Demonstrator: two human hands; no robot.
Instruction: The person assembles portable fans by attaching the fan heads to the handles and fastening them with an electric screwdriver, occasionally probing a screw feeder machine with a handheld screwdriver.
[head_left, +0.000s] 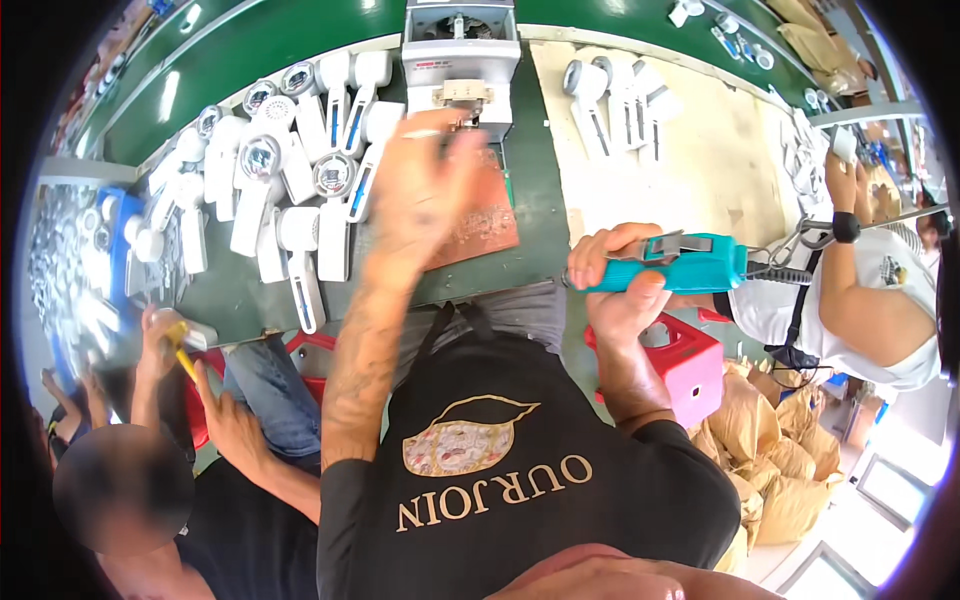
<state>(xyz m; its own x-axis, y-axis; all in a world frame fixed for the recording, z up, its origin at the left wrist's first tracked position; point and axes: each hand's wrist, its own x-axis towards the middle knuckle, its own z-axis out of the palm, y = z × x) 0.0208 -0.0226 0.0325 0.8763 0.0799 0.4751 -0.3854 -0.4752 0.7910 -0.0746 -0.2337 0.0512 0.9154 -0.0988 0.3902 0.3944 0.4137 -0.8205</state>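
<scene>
My right hand [622, 272] is wrapped round a teal electric screwdriver [690, 262], which lies sideways over the table's front edge, its cable end pointing right. My left hand [425, 185] is smeared by motion and reaches to the front of a grey box-shaped machine [460, 65], which looks like a screw feeder. The fingertips are near its metal outlet; whether they hold anything does not show. Beneath this hand a reddish-brown mat [485, 225] lies on the green table. Many white handheld devices with round heads [262, 157] are crowded to the left of the machine.
On a beige sheet [720, 170] at right lie several more white handles [625, 105]. At left a co-worker's hand [235, 425] is beside a yellow tool [183, 350]. Another person [870, 300] sits at right. A red stool [690, 370] and brown bags [765, 430] stand below.
</scene>
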